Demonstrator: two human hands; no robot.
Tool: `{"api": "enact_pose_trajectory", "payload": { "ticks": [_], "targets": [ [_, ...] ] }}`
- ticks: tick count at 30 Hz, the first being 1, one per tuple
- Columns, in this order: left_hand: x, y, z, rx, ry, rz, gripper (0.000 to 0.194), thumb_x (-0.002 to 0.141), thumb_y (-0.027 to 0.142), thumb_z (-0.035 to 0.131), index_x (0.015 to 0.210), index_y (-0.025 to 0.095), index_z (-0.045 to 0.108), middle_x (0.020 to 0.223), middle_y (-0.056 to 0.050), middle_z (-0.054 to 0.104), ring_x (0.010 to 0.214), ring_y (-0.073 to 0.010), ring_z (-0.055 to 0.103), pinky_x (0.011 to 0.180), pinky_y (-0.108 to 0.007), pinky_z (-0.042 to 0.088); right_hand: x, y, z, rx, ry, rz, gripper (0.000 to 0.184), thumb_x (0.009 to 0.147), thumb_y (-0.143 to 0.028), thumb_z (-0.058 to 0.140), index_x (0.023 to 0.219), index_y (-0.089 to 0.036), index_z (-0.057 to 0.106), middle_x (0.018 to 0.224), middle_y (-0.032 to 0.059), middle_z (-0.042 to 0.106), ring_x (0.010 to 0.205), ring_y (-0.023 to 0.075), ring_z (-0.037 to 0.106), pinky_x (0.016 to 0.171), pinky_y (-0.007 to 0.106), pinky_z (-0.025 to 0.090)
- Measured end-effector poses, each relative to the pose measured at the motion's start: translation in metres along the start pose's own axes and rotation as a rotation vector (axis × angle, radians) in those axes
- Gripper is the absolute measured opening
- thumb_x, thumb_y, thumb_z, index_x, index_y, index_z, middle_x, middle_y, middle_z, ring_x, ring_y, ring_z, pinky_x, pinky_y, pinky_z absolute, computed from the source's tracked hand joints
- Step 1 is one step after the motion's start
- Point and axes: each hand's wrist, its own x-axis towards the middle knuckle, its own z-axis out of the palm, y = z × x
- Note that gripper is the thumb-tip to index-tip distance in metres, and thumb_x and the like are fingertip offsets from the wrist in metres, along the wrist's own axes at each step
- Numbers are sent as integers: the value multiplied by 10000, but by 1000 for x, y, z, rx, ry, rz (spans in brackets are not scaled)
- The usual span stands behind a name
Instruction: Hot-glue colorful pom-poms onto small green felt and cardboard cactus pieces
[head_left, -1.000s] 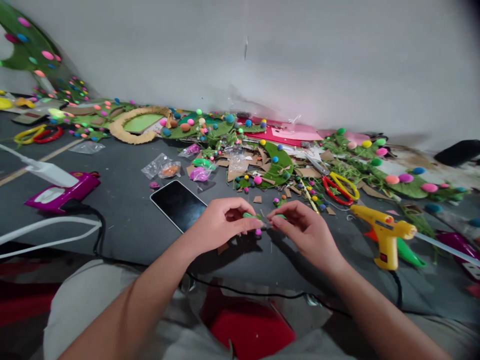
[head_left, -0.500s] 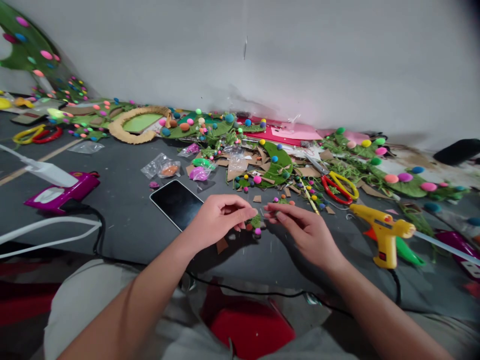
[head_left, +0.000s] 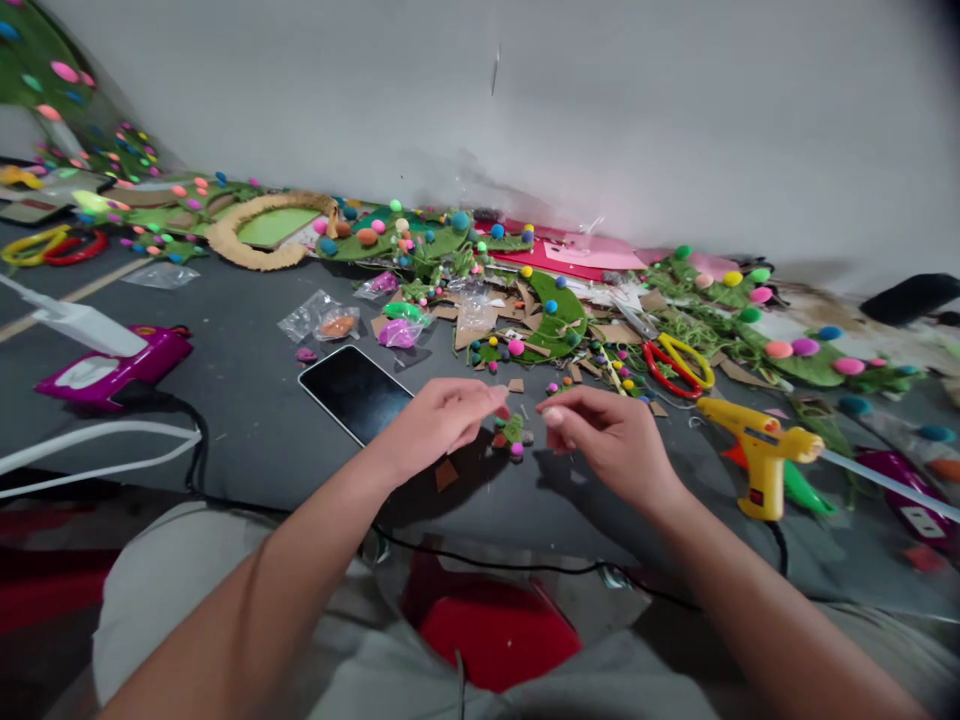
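Note:
My left hand (head_left: pixel 442 415) and my right hand (head_left: pixel 604 435) hover close together over the dark grey mat (head_left: pixel 247 410), fingertips facing. Both have their fingers pinched; whatever is between them is too small to make out. Between the fingertips, a small green felt piece with tiny pom-poms (head_left: pixel 513 434) lies on the mat, just below my left fingertips. A black phone (head_left: pixel 352 392) lies screen up beside my left hand. A brown cardboard scrap (head_left: pixel 446 475) sits under my left wrist.
A yellow glue gun (head_left: pixel 757 455) stands right of my right hand, red-and-yellow scissors (head_left: pixel 675 365) behind it. A purple glue gun (head_left: pixel 112 365) lies at the left. Felt shapes, pom-poms, small bags and a rope ring (head_left: pixel 262 228) crowd the wall side. A black cable (head_left: pixel 480 565) crosses the near edge.
Both hands held the green piece between them a second ago. It now lies on the mat, and the hands have drawn slightly apart above it. The view has tilted a little.

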Motion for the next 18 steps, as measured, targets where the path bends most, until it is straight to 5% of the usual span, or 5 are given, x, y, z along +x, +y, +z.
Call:
{"api": "enact_pose_trajectory", "payload": {
  "ticks": [2,5,7,10,18],
  "targets": [
    [-4,3,3,64,-82,-39,352,986,471,591,896,150,705,450,67,459,399,-61,359,447,-209,281,-4,-1,2,-118,21,-114,172,842,-355,804,932,-210,782,816,15,766,710,141,681,658,257,552],
    [-6,4,8,55,-160,-58,254,992,391,600,1055,161,688,740,-6,703,433,-51,478,431,-197,338,-10,0,4,-233,47,-251,206,875,-253,773,1077,-210,767,977,23,780,817,130,692,774,251,563],
    [-6,3,11,55,-144,-54,235,985,359,619,1092,157,675,815,-14,704,470,-45,502,442,-189,354,-13,2,5,-299,68,-295,196,883,-234,769,1075,-196,766,889,3,766,733,102,663,723,223,550],
    [-4,3,13,95,-132,-67,281,977,406,642,1109,166,701,631,46,579,462,-49,428,456,-191,336,-14,5,4,-353,67,-396,198,866,-226,792,1054,-168,771,784,-13,717,667,88,617,661,210,524],
    [-5,-5,21,117,-145,20,307,961,445,660,853,174,754,763,12,632,709,-87,512,619,-201,381,-19,7,2,-387,-62,-483,281,915,-180,727,1195,-156,746,1021,72,716,891,136,675,833,257,561]
  ]
}}
